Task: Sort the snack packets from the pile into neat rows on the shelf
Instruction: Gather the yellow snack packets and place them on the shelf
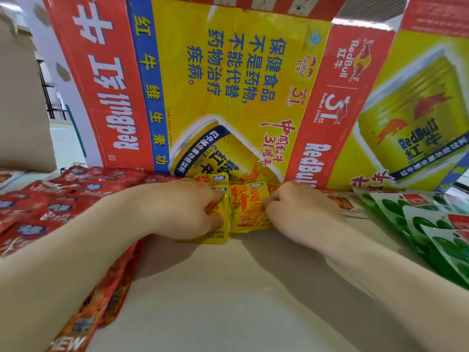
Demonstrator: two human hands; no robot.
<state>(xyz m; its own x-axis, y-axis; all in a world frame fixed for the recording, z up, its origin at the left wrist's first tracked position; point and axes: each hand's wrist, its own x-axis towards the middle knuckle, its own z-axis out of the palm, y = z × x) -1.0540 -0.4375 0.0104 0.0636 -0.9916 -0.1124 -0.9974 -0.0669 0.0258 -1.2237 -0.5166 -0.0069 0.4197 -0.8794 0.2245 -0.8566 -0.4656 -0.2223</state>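
Note:
Two short stacks of yellow snack packets lie side by side at the back of the pale shelf. My left hand rests on the left yellow stack, fingers curled over it. My right hand pinches the right edge of the right yellow packet. More yellow packets peek out behind my hands. Rows of red packets fill the left side. Overlapping green packets lie on the right.
A flattened Red Bull cardboard box stands upright as the back wall. A white and orange packet lies beyond my right hand. Orange-red packets run along my left forearm.

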